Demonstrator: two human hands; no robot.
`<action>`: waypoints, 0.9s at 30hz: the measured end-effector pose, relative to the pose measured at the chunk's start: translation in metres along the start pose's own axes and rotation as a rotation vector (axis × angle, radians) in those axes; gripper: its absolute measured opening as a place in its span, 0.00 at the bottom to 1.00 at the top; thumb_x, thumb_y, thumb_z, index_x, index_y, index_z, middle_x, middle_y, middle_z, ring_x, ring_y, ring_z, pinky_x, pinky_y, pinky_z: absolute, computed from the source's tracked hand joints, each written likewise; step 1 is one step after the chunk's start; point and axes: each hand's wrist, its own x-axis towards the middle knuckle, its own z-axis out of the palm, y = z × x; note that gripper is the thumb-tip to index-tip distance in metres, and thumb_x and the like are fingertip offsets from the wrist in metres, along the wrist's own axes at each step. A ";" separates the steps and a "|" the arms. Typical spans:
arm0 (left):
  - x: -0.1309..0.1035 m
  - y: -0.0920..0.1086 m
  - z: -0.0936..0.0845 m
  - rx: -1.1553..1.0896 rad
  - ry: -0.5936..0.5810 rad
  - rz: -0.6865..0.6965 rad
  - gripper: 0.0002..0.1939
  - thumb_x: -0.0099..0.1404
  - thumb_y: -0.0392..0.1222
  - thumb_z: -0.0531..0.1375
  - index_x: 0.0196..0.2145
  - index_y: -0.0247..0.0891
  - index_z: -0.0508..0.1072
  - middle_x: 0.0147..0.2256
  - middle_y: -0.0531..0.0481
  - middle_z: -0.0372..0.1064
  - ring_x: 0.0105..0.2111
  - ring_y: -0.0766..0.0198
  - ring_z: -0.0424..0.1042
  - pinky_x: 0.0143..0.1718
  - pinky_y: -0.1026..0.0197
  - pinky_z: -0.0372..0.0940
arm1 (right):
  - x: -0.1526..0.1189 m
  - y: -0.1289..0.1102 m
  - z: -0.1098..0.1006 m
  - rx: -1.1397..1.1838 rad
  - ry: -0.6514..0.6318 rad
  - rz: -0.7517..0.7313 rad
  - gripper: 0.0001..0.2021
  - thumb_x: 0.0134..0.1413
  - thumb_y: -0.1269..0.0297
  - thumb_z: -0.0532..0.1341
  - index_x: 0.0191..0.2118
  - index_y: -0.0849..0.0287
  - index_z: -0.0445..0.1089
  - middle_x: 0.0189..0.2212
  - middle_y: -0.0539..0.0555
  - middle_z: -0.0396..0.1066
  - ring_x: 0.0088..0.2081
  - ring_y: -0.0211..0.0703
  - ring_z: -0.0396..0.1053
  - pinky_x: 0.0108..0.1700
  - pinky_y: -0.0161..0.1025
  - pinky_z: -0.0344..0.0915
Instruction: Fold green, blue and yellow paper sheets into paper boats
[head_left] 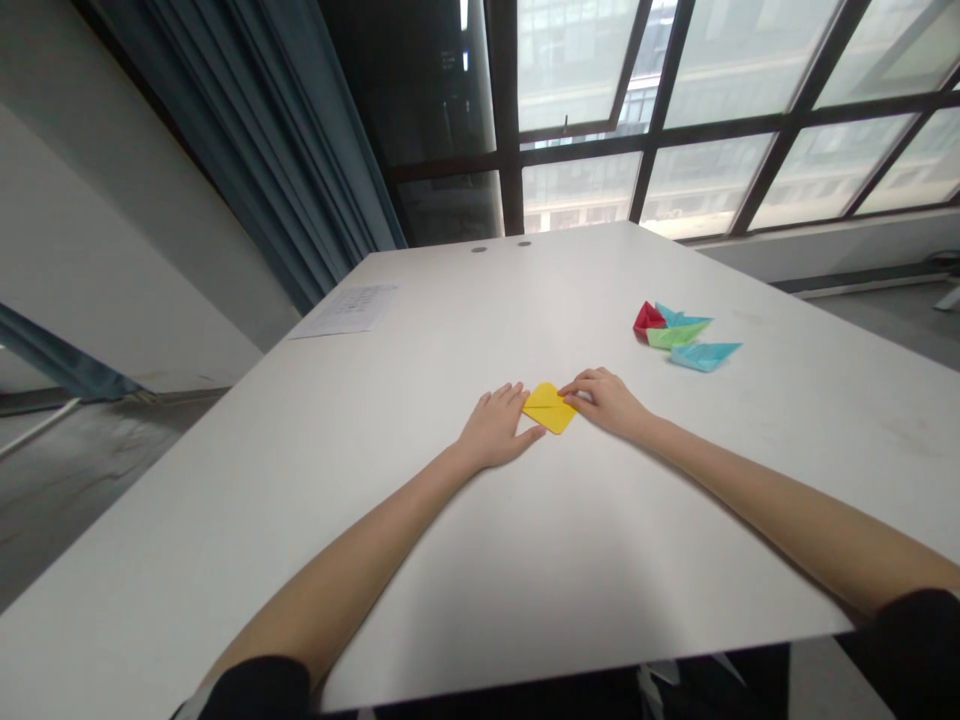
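Note:
A small folded sheet of yellow paper (551, 413) lies on the white table (420, 560) between my hands, with a crease or slit running across its middle. My left hand (495, 428) rests flat at its left edge, fingers stretched and thumb apart, the fingertips touching the corner. At the right corner, my right hand (602, 398) pinches the paper between bent fingers and thumb. Beyond the right hand sit several folded paper pieces: a red one (647, 320), a green one (675, 336) and blue ones, the nearest blue piece (705, 356) slightly apart.
Printed sheets (349, 309) lie near the table's left edge. Two round grommets, one of them the left grommet (478, 250), are set near the far edge. A blue curtain (277, 130) hangs behind on the left, beside dark-framed windows (585, 190).

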 end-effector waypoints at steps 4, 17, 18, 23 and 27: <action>0.001 -0.003 -0.002 -0.122 0.108 0.036 0.27 0.57 0.54 0.55 0.49 0.35 0.63 0.50 0.40 0.63 0.51 0.53 0.60 0.53 0.50 0.53 | 0.000 0.001 0.001 -0.001 -0.004 0.001 0.11 0.54 0.62 0.55 0.39 0.54 0.73 0.34 0.55 0.71 0.36 0.44 0.64 0.41 0.42 0.60; 0.006 0.007 -0.001 -0.040 0.226 0.114 0.15 0.60 0.34 0.52 0.45 0.39 0.67 0.36 0.47 0.70 0.40 0.59 0.65 0.43 0.56 0.58 | -0.002 -0.001 0.001 0.052 -0.004 -0.093 0.12 0.55 0.65 0.52 0.41 0.56 0.71 0.34 0.56 0.70 0.37 0.44 0.64 0.42 0.43 0.61; 0.006 0.007 -0.002 0.004 0.240 0.103 0.13 0.61 0.35 0.52 0.44 0.39 0.68 0.34 0.47 0.69 0.38 0.59 0.65 0.41 0.56 0.58 | -0.002 -0.001 0.001 0.053 -0.013 -0.108 0.13 0.55 0.65 0.52 0.41 0.56 0.71 0.35 0.57 0.70 0.38 0.45 0.65 0.42 0.44 0.61; 0.005 0.003 -0.005 0.006 0.421 -0.014 0.10 0.61 0.39 0.53 0.38 0.41 0.72 0.34 0.47 0.66 0.37 0.60 0.63 0.38 0.57 0.59 | -0.005 -0.006 -0.004 0.124 -0.025 -0.206 0.19 0.49 0.74 0.49 0.46 0.59 0.67 0.41 0.57 0.69 0.43 0.45 0.64 0.47 0.46 0.60; 0.006 0.003 -0.005 -0.194 0.549 -0.019 0.08 0.62 0.39 0.54 0.36 0.39 0.71 0.38 0.48 0.68 0.40 0.61 0.63 0.43 0.57 0.59 | -0.008 -0.013 -0.009 0.255 0.052 -0.225 0.18 0.49 0.71 0.52 0.48 0.60 0.64 0.43 0.57 0.69 0.44 0.45 0.65 0.48 0.44 0.60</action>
